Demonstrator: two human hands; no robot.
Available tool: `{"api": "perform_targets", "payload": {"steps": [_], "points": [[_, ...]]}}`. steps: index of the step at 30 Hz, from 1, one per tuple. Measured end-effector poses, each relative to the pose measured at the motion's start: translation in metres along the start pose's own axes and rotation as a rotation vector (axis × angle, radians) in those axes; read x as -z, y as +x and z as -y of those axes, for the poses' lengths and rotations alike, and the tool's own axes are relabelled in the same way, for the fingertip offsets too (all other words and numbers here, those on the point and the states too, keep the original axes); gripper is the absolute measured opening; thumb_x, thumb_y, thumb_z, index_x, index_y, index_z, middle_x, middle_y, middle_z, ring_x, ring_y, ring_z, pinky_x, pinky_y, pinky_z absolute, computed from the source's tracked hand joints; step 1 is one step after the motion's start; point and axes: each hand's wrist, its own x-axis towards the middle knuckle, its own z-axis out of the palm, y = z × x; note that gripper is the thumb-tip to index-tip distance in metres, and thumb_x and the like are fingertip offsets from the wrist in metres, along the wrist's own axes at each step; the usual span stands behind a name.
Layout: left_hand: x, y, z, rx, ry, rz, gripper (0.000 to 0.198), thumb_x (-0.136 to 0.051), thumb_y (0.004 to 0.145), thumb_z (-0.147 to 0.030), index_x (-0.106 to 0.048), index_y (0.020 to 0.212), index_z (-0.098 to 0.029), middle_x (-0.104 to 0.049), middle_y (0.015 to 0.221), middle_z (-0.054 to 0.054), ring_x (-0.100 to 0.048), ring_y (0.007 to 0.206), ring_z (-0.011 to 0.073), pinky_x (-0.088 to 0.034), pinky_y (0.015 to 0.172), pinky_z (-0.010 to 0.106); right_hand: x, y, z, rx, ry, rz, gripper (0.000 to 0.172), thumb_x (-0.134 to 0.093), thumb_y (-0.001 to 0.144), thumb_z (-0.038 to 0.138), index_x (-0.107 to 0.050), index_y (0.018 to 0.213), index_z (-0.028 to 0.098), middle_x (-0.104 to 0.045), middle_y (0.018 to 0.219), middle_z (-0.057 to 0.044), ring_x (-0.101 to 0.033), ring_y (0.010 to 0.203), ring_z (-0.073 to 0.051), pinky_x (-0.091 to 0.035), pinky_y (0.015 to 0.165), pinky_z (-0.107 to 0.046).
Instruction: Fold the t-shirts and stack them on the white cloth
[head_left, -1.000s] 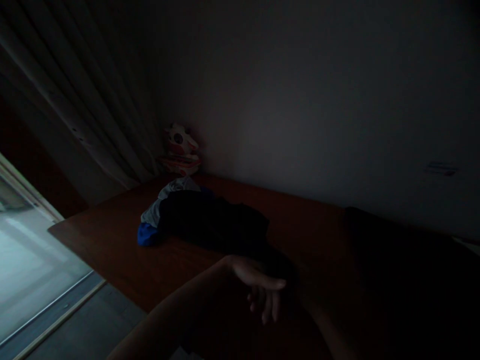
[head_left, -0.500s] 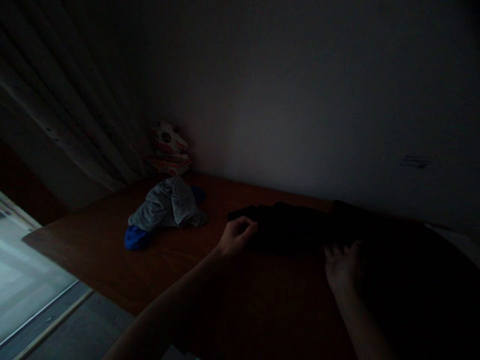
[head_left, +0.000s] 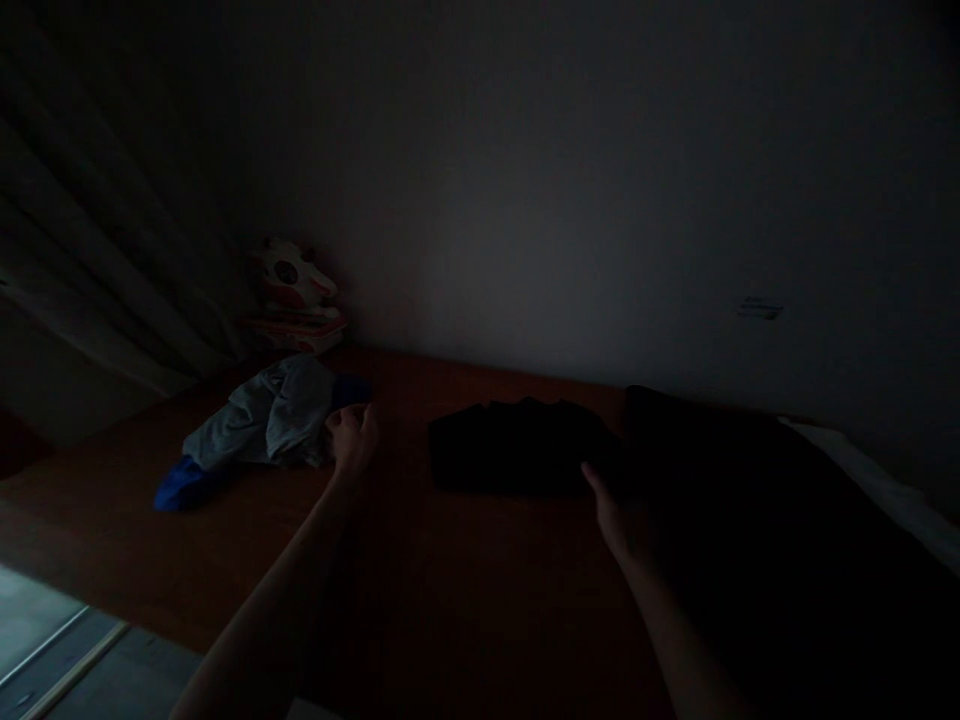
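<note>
The room is very dark. My left hand (head_left: 351, 437) reaches across the reddish wooden table (head_left: 420, 590), fingers curled closed at the right edge of a crumpled grey garment (head_left: 266, 425); whether it grips the cloth is hard to see. A blue cloth (head_left: 176, 490) pokes out at that pile's left end. A folded black garment (head_left: 517, 455) lies in the middle of the table. My right hand (head_left: 611, 510) rests at its right edge, against a larger dark pile (head_left: 742, 500); its fingers are lost in shadow.
A small red-and-white toy (head_left: 289, 280) sits on a flat box in the back left corner by the curtain (head_left: 90, 290). A plain wall (head_left: 600, 200) runs behind the table. The table's near left edge drops to a pale floor (head_left: 45, 640).
My left hand let go of the black garment and moved left to the grey one. My right hand shifted left along the dark pile. The camera panned right.
</note>
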Motion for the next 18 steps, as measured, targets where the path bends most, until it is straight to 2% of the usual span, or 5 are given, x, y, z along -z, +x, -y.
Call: {"api": "perform_targets", "payload": {"steps": [3, 6, 10, 14, 18], "points": [[-0.005, -0.011, -0.007, -0.202, 0.027, 0.051, 0.042, -0.045, 0.094, -0.046, -0.066, 0.117, -0.018, -0.061, 0.131, 0.019, -0.054, 0.127, 0.0363, -0.041, 0.109, 0.053, -0.015, -0.011, 0.013, 0.078, 0.074, 0.238, 0.057, -0.073, 0.073, 0.055, -0.069, 0.123, 0.026, -0.073, 0.124, -0.011, -0.065, 0.120, -0.032, -0.050, 0.104, -0.047], [-0.015, -0.031, -0.019, -0.486, 0.066, 0.238, 0.048, -0.044, 0.095, -0.055, -0.069, 0.108, -0.017, -0.070, 0.114, 0.016, -0.063, 0.113, 0.0326, -0.047, 0.102, 0.046, -0.028, -0.018, 0.020, 0.127, 0.158, 0.428, 0.052, -0.069, 0.080, 0.047, -0.065, 0.128, 0.026, -0.072, 0.127, -0.010, -0.068, 0.112, -0.028, -0.052, 0.102, -0.047], [-0.020, -0.048, -0.028, -0.560, 0.162, 0.361, 0.060, -0.049, 0.089, -0.070, -0.073, 0.104, -0.017, -0.074, 0.107, 0.016, -0.068, 0.101, 0.0339, -0.051, 0.088, 0.042, -0.023, -0.016, 0.017, 0.171, 0.146, 0.403, 0.047, -0.070, 0.078, 0.038, -0.063, 0.124, 0.028, -0.072, 0.124, -0.009, -0.068, 0.111, -0.026, -0.054, 0.098, -0.044], [-0.016, -0.043, -0.026, -0.530, 0.162, 0.491, 0.044, -0.060, 0.084, -0.061, -0.074, 0.092, -0.020, -0.076, 0.092, 0.012, -0.071, 0.083, 0.0303, -0.051, 0.073, 0.036, 0.002, -0.001, 0.012, 0.295, -0.111, 0.366, 0.053, -0.072, 0.071, 0.025, -0.066, 0.124, 0.028, -0.070, 0.128, -0.008, -0.064, 0.120, -0.029, -0.045, 0.109, -0.050], [-0.013, -0.039, -0.029, -0.532, -0.012, 0.311, 0.032, -0.053, 0.088, -0.047, -0.070, 0.091, -0.020, -0.072, 0.097, 0.012, -0.069, 0.091, 0.0290, -0.052, 0.082, 0.038, 0.026, 0.015, 0.003, 0.407, -0.256, 0.127, 0.052, -0.068, 0.065, 0.019, -0.072, 0.116, 0.026, -0.063, 0.138, -0.010, -0.056, 0.131, -0.033, -0.034, 0.118, -0.054]]}}
